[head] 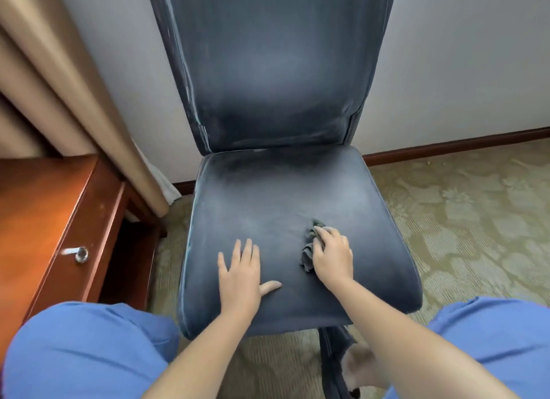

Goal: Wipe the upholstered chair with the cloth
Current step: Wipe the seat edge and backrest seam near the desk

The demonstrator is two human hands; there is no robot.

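right hand (331, 257) is pressing a bunched grey cloth (309, 247) onto the chair seat (268, 208), fingers curled over it, cloth poking out on its left side. left hand (241, 275) is lying flat and spread on the seat just beside it, gripping nothing, likely bracing. both are sitting near the front edge; most of the seat is stretching away from the hands toward the backrest (276, 62), so the next stroke probably is going forward. right hand is nearer the cloth. wooden tabletop (32, 208) is standing left of the chair.
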